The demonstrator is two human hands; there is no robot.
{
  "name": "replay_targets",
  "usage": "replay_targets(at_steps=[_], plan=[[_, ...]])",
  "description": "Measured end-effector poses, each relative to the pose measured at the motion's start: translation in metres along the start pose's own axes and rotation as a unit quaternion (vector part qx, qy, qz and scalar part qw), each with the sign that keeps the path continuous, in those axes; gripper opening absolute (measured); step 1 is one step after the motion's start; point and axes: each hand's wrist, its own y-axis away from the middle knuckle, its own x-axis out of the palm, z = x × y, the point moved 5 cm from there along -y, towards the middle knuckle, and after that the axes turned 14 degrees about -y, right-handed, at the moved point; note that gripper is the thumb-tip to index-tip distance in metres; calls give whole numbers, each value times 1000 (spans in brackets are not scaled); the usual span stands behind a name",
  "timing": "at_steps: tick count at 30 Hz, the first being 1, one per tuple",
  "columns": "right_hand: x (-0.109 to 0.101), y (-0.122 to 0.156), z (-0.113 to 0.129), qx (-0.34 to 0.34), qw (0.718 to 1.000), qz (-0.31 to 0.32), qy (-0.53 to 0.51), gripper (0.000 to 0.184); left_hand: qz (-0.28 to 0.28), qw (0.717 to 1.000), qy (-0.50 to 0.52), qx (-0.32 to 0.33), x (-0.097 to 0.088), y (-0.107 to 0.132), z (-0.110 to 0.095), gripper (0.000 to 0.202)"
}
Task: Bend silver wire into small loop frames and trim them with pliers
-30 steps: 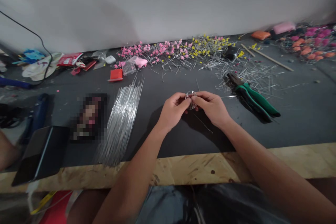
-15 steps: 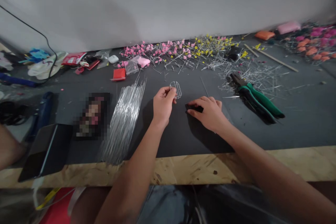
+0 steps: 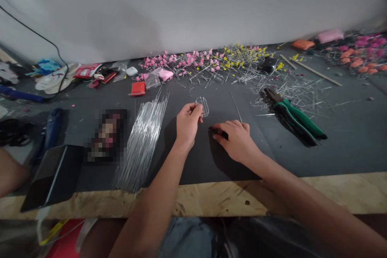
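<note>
My left hand [image 3: 187, 122] pinches a small oval wire frame [image 3: 202, 106] between thumb and fingers, holding it just above the dark table mat [image 3: 332, 145]. My right hand [image 3: 234, 139] lies palm down on the mat just right of it, fingertips pressed on a small dark thing [image 3: 218, 132] that I cannot make out. A bundle of straight silver wires [image 3: 142, 141] lies to the left of my left hand. Green-handled pliers [image 3: 294, 117] rest to the right.
Pink and yellow beaded wires [image 3: 205, 58] and loose wire offcuts [image 3: 290, 84] are strewn along the back by the wall. A red box [image 3: 137, 88], a phone [image 3: 50, 177], wooden sticks [image 3: 311, 70] and orange and pink pieces [image 3: 359, 52] also lie about. The wooden table edge [image 3: 332, 193] runs across the front.
A second ago both hands held the wire frame together. My right hand let go and dropped to the mat, while my left hand lifted the frame a little to the left.
</note>
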Motion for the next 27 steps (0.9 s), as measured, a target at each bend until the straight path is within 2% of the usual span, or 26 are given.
replay_targets(at_steps=[6, 13, 19, 27], plan=[[3, 2, 7, -22, 999, 27, 6, 20, 1, 1000, -5, -9, -1, -1, 0, 16], [2, 5, 16, -13, 996, 83, -28, 22, -1, 1000, -10, -7, -1, -1, 0, 16], [-7, 0, 13, -7, 983, 123, -136, 29, 5, 1000, -2, -13, 0, -2, 2, 16], [-27, 9, 10, -51, 949, 294, -97, 53, 8, 1000, -7, -22, 0, -2, 3, 15]])
